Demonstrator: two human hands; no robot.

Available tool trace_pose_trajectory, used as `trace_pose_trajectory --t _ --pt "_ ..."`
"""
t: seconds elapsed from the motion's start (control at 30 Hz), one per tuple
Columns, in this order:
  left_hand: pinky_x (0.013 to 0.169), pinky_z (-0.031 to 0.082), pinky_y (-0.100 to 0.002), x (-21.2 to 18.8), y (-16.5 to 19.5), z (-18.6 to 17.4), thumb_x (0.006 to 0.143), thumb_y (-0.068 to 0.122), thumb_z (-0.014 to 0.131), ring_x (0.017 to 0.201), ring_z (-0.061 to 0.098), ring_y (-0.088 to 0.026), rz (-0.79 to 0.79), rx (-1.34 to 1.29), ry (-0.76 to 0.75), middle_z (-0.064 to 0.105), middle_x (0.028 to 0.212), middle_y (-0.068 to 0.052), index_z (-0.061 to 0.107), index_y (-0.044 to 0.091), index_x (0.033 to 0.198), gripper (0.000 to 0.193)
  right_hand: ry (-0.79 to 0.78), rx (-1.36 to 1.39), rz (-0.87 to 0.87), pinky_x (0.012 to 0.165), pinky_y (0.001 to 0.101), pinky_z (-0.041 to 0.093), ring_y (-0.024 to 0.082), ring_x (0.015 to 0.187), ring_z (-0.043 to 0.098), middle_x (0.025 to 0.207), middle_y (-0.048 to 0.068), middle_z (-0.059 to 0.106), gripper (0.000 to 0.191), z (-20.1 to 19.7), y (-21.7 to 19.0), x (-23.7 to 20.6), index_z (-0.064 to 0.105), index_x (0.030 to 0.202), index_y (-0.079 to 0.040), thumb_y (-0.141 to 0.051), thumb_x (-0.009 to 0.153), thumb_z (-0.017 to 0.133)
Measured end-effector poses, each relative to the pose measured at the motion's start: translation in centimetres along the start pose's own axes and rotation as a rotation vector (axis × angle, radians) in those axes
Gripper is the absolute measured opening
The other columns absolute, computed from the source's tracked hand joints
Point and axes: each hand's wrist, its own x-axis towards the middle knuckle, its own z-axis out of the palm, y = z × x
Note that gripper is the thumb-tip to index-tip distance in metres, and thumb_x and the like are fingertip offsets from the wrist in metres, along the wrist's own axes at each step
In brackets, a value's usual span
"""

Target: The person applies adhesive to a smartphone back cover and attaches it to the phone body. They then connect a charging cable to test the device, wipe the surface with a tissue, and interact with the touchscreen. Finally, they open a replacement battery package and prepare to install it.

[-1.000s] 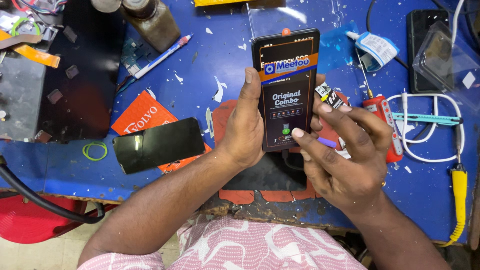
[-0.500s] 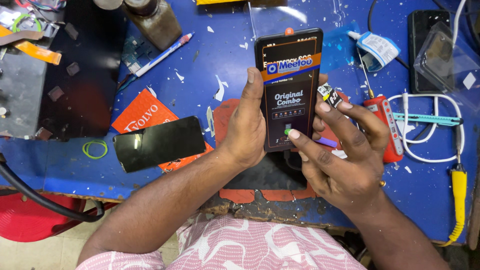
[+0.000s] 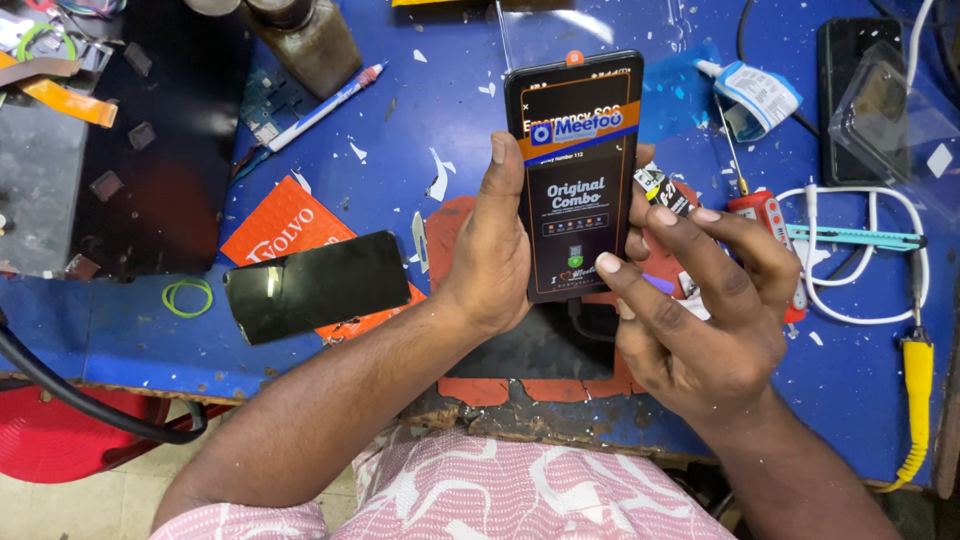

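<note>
My left hand grips a black smartphone upright above the blue bench, thumb along its left edge. A protective film with an orange-and-blue printed band covers the screen. My right hand is at the phone's lower right, fingers spread, with the index fingertip on the bottom right edge. A small black-and-white tube pokes out between the phone and those fingers. A purple scrap shows under them. A dark cable hangs from the phone's bottom.
A loose black glass panel lies on an orange card at left. To the right lie a red screwdriver, a white cable and a yellow-handled tool. A second phone, a pen and a brown bottle lie farther back.
The phone's screen has lit up near its top under the film. My right index finger has shifted slightly along the phone's lower right edge. My left hand's grip is unchanged.
</note>
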Motion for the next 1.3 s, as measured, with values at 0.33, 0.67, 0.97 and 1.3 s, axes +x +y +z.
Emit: trace_pose_trajectory --t 0.33,0.67,0.97,1.3 --pt "0.092 0.061 -0.036 -0.2 -0.1 0.1 0.109 0.071 0.024 0.101 0.071 -0.022 0.022 0.068 0.014 0.07 0.111 -0.016 0.047 -0.007 0.149 0.091 -0.007 0.006 0.033 0.11 0.0367 0.046 0.03 0.134 0.048 0.147 0.007 0.059 0.024 0.2 -0.1 0.0 0.079 0.125 -0.017 -0.012 0.101 0.08" --pt "0.105 0.056 -0.038 -0.6 -1.1 0.3 0.109 0.063 0.028 0.116 0.066 -0.02 -0.007 0.061 0.227 0.066 0.13 -0.012 0.045 -0.003 0.153 0.081 -0.16 -0.01 -0.001 0.125 0.0498 0.031 0.04 0.147 0.026 0.16 0.018 0.036 0.041 0.8 -0.5 -0.3 0.075 0.135 -0.022 -0.024 0.095 0.081" --pt "0.095 0.061 -0.037 -0.3 -0.6 0.1 0.11 0.071 0.021 0.106 0.07 -0.022 0.015 0.052 -0.012 0.069 0.117 -0.017 0.048 -0.005 0.149 0.09 -0.102 -0.051 0.067 0.122 0.0449 0.031 0.035 0.145 0.031 0.161 0.015 0.041 0.035 0.5 -0.1 -0.2 0.077 0.135 -0.018 -0.021 0.1 0.076" --pt "0.094 0.062 -0.037 -0.4 0.1 0.3 0.108 0.071 0.022 0.106 0.07 -0.023 0.005 0.107 0.012 0.069 0.117 -0.017 0.046 -0.004 0.15 0.09 -0.043 -0.026 0.071 0.115 0.0397 0.038 0.032 0.14 0.04 0.155 0.011 0.051 0.03 0.4 -0.3 -0.3 0.08 0.129 -0.017 -0.011 0.099 0.078"
